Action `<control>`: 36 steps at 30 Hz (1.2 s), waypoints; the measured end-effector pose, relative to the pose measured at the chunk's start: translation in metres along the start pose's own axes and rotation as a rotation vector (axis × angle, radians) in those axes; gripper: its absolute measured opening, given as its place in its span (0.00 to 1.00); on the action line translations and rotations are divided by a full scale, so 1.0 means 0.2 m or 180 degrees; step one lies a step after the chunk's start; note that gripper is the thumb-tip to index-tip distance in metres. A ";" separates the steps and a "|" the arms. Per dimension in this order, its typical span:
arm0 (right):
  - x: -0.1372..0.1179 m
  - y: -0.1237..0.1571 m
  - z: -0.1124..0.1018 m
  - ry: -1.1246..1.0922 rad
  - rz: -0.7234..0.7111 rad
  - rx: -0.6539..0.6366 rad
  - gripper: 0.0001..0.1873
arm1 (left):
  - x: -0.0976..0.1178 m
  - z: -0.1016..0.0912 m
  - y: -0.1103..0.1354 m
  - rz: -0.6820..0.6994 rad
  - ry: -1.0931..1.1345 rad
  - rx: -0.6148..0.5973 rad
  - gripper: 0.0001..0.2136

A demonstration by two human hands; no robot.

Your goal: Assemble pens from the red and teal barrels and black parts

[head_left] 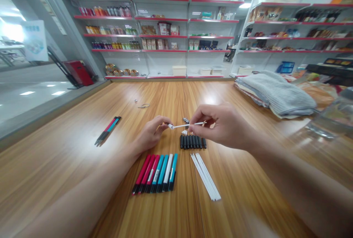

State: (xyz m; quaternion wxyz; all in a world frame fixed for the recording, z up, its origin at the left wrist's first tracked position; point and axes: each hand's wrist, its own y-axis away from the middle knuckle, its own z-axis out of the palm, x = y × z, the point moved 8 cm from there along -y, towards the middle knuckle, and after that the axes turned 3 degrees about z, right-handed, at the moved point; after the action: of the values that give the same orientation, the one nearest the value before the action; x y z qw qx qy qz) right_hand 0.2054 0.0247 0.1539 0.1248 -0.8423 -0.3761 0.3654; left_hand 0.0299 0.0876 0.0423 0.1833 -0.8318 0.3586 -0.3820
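Note:
Both my hands hold one thin white pen refill (185, 125) level above the wooden table (82, 150). My left hand (151, 135) pinches its left end, where a small white piece sits. My right hand (220, 125) pinches the right end. Just below the refill lies a row of several small black caps (193, 142) with a few tiny metal parts (185, 121) beside them. Nearer to me lie several pen barrels (157, 173) in red, teal and white, side by side. To their right lies a bundle of white refills (205, 175).
Two assembled pens (108, 130) lie apart at the left. A small ring and a clip (143, 105) lie farther back. Folded striped cloth (275, 92) is stacked at the right, and a clear bag (328, 120) lies near it. Shop shelves (165, 36) with goods line the far wall.

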 end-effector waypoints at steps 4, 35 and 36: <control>0.00 0.00 0.04 0.0225 -0.0099 0.0013 0.03 | 0.00 0.00 0.00 0.0010 -0.0112 -0.0035 0.08; 0.37 0.07 0.16 0.0376 0.0094 0.1019 0.09 | 0.01 0.06 0.01 0.0003 -0.0585 -0.0535 0.05; 0.37 0.07 0.16 0.0400 0.0089 0.1010 0.08 | 0.02 0.06 0.01 0.0054 -0.0622 -0.0544 0.05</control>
State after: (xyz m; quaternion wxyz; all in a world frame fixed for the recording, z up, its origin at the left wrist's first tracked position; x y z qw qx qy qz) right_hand 0.2242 0.0671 0.0858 0.2744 -0.8384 -0.2934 0.3685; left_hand 0.0393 0.0844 0.0358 0.1491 -0.8746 0.3773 -0.2656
